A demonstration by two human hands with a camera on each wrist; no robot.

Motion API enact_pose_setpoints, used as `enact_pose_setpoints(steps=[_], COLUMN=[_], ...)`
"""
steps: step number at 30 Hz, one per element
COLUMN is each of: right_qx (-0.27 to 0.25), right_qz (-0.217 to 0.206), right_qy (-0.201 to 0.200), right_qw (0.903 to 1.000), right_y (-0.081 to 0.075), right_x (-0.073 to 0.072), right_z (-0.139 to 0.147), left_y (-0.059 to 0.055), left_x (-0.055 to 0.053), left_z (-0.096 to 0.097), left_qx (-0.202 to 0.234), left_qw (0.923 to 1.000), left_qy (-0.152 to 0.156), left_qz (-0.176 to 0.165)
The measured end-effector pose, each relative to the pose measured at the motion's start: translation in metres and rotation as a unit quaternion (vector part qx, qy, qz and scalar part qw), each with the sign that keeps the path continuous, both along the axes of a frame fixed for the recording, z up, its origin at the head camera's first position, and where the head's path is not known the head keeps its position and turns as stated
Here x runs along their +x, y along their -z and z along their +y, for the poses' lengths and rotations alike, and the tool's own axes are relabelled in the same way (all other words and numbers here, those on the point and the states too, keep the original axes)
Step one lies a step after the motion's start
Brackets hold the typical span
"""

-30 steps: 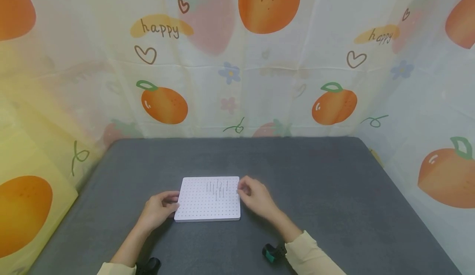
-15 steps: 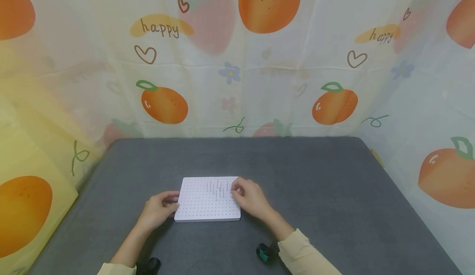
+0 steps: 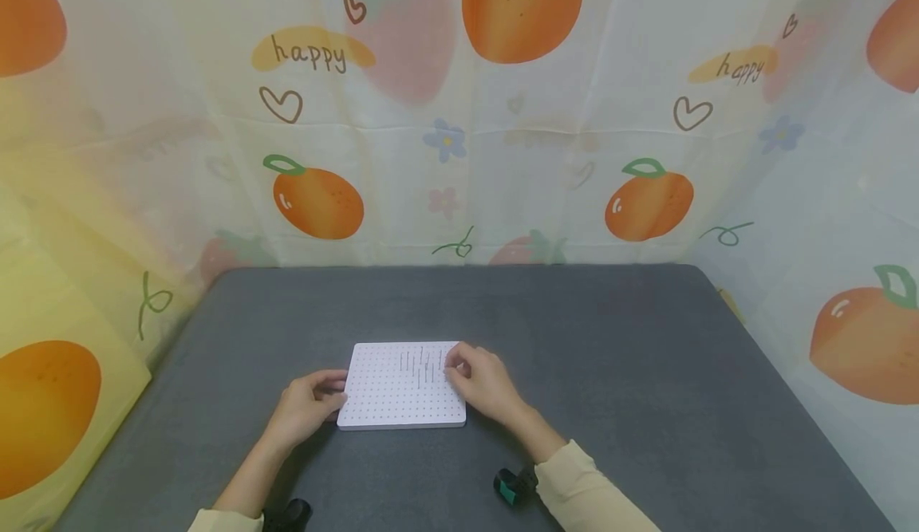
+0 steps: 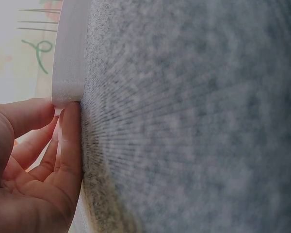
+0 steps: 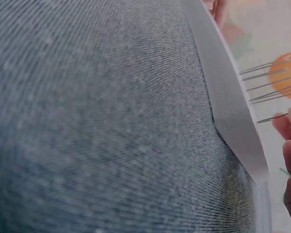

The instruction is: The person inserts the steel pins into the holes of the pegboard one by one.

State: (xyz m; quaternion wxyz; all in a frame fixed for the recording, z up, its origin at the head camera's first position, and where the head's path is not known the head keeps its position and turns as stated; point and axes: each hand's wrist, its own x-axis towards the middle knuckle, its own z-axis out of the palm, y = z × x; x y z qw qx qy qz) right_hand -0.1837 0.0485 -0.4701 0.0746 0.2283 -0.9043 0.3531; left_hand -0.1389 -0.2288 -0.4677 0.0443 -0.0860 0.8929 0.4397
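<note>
A white pegboard (image 3: 380, 400) with rows of small holes lies flat on the dark grey table. Several thin metal needles (image 5: 263, 74) stand upright from its far right part. My left hand (image 3: 305, 406) grips the board's left edge; the left wrist view shows the thumb at the upper edge and fingers low against the side, close to the tabletop. Over the board's right side, my right hand (image 3: 488, 382) pinches the upper end of a needle (image 5: 270, 118) between thumb and fingertip. That needle's lower end meets the board's surface near the right edge.
The grey table (image 3: 646, 372) extends around the board on all sides. A fruit-patterned curtain (image 3: 531, 157) hangs behind it and along both sides. Black wrist devices (image 3: 515, 486) sit below each sleeve (image 3: 592, 488).
My right hand has moved left from beside the board's right edge to over its right side, then shifted only slightly. The left hand and the board have stayed in place.
</note>
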Motion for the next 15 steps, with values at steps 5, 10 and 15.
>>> enact_pose_setpoints(steps=[5, 10, 15], right_qx=[0.013, 0.022, 0.027], right_qz=[-0.001, 0.01, 0.017], right_qy=[-0.008, -0.012, -0.012], right_qw=[0.9999, 0.9996, 0.9994], right_y=[0.0005, 0.0023, 0.0033], right_x=[0.0006, -0.0005, -0.0013], right_z=[-0.0005, -0.0006, -0.0008], left_y=[-0.0001, -0.0011, -0.0027], left_x=[0.0003, 0.0011, 0.0018], left_z=[0.0001, 0.0002, 0.0005], left_qx=[-0.002, 0.0, 0.002], left_qw=[1.0, 1.0, 1.0], left_qy=[0.0, 0.001, 0.002], left_qz=[-0.001, 0.0, 0.001])
